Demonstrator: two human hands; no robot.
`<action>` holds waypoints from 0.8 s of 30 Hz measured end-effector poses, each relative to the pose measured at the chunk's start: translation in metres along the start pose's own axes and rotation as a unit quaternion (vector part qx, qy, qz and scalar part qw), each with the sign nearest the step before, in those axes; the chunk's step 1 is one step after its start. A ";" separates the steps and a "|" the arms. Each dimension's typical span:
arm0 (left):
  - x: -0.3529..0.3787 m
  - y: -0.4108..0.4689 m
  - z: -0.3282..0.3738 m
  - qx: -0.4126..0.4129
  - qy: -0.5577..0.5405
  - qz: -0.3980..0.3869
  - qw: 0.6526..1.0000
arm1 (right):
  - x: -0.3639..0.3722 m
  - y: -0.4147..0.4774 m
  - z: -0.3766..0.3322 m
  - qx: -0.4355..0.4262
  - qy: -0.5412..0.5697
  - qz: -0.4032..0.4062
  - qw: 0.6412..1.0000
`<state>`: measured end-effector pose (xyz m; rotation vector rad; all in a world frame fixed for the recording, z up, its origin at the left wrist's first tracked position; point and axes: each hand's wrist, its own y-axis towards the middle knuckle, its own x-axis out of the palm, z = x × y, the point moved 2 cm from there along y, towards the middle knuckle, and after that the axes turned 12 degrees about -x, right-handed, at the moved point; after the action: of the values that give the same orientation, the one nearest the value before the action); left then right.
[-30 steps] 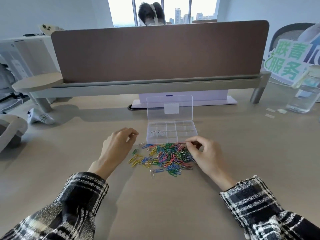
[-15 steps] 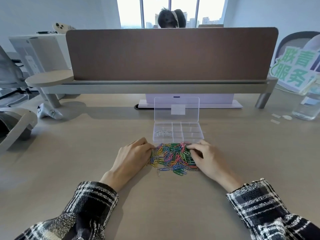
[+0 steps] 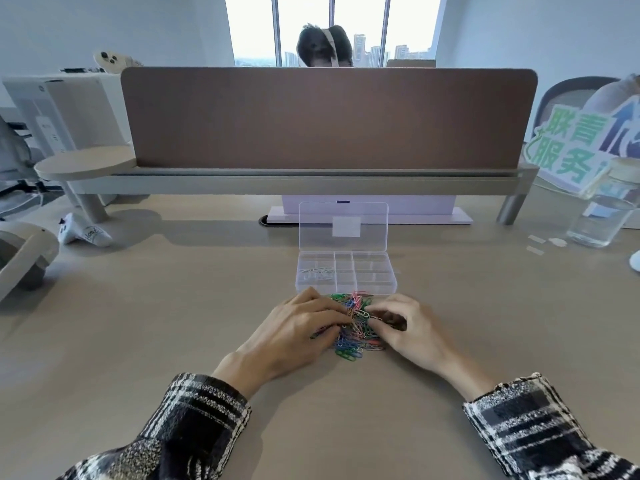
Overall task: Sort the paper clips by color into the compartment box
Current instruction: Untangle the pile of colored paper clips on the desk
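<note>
Clear glossy plastic compartment box point(image 3: 346, 271); coloured coated paper clips point(image 3: 356, 327) (slightly shiny); matt wood-look tabletop point(image 3: 173, 306).

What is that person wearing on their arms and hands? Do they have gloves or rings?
Both arms are in long sleeves with a black-and-white check, made of a fuzzy, woolly-looking cloth. The left sleeve and the right sleeve each end at the wrist. The left hand and the right hand are bare: no gloves, and no ring or watch shows.
</note>
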<state>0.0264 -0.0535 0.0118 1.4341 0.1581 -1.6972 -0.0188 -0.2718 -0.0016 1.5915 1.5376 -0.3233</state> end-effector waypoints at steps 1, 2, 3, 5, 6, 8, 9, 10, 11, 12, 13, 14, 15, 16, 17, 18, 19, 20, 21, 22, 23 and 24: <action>-0.002 -0.001 -0.003 -0.004 -0.004 0.013 1.000 | 0.000 0.001 0.000 0.000 0.003 -0.002 1.000; -0.003 -0.001 -0.006 -0.009 -0.009 0.028 1.000 | 0.000 0.001 -0.002 0.000 0.009 -0.005 1.000; -0.004 -0.002 -0.009 -0.017 -0.013 0.041 0.999 | 0.000 0.001 -0.002 0.001 0.021 -0.006 1.000; -0.004 -0.001 -0.011 -0.027 -0.018 0.054 0.998 | -0.003 -0.001 -0.003 0.002 0.045 0.002 0.999; -0.004 -0.001 -0.010 -0.029 -0.017 0.054 0.998 | -0.006 -0.003 -0.002 0.003 0.052 0.006 0.999; -0.002 -0.002 -0.008 -0.028 -0.012 0.046 0.998 | -0.008 -0.005 0.000 0.010 0.060 0.009 0.998; -0.001 -0.003 -0.007 -0.029 -0.010 0.040 0.999 | -0.008 -0.005 0.001 0.013 0.060 0.009 0.998; -0.001 -0.003 -0.007 -0.031 -0.009 0.037 0.999 | -0.006 -0.005 0.001 0.014 0.058 0.010 0.998; 0.000 -0.004 -0.009 -0.035 -0.009 0.036 0.999 | -0.005 -0.004 0.001 0.013 0.056 0.012 0.998; 0.001 -0.005 -0.011 -0.040 -0.009 0.037 0.998 | -0.003 -0.003 0.000 0.012 0.054 0.017 0.998; 0.001 -0.005 -0.012 -0.047 -0.010 0.039 0.998 | -0.002 -0.002 -0.001 0.013 0.055 0.021 0.998; 0.001 -0.006 -0.013 -0.054 -0.013 0.043 0.998 | -0.002 -0.002 -0.002 0.016 0.054 0.024 0.998; 0.001 -0.006 -0.013 -0.061 -0.019 0.045 0.997 | -0.003 -0.003 -0.003 0.017 0.051 0.027 0.998; 0.001 -0.007 -0.013 -0.067 -0.024 0.046 0.996 | -0.003 -0.003 -0.005 0.016 0.048 0.028 0.998; 0.000 -0.007 -0.012 -0.073 -0.027 0.047 0.996 | -0.004 -0.003 -0.005 0.015 0.042 0.028 0.999; -0.001 -0.007 -0.011 -0.076 -0.030 0.047 0.996 | -0.004 -0.004 -0.006 0.011 0.036 0.028 0.999; -0.001 -0.008 -0.011 -0.079 -0.033 0.048 0.995 | -0.004 -0.003 -0.007 0.009 0.031 0.028 0.999; -0.001 -0.008 -0.011 -0.081 -0.036 0.049 0.995 | -0.005 -0.003 -0.008 0.005 0.028 0.029 0.999; -0.002 -0.008 -0.011 -0.085 -0.039 0.051 0.994 | -0.004 -0.003 -0.009 0.003 0.025 0.031 0.999; -0.002 -0.008 -0.011 -0.090 -0.041 0.055 0.994 | -0.004 -0.002 -0.010 -0.001 0.024 0.034 0.999; -0.003 -0.008 -0.011 -0.098 -0.044 0.061 0.992 | -0.003 -0.001 -0.012 -0.004 0.024 0.036 0.999; -0.003 -0.008 -0.011 -0.112 -0.048 0.070 0.990 | -0.003 -0.001 -0.014 -0.004 0.022 0.037 0.999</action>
<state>0.0292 -0.0402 0.0078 1.1687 0.1831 -1.5762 -0.0250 -0.2642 0.0083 1.6546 1.5068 -0.2413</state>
